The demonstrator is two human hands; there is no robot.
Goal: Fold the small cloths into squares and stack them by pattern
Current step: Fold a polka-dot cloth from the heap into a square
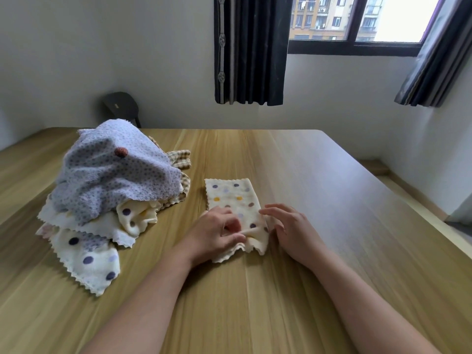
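Cream polka-dot cloth lies folded into a long strip on the wooden table, running away from the person. The left hand rests on its near end with fingers curled, and thumb and fingers pinch a raised fold of the fabric there. Beneath that pinch the zigzag-cut edges of the layers stick out toward the person, and beyond it the strip lies flat. Just to the right of the pinch, the right hand is relaxed with fingers spread and loosely bent, holding nothing. Its fingertips reach the strip's right edge, though whether they press on it is unclear.

Well to the left of the gripping hand sits a loose pile of unfolded cloths. On top is a lilac speckled cloth, a beige checked cloth peeks out behind it, and more cream dotted cloths spill out underneath toward the table's near side.

Far beyond the hands, past the table's far edge, stand a dark chair, a dark curtain and a window
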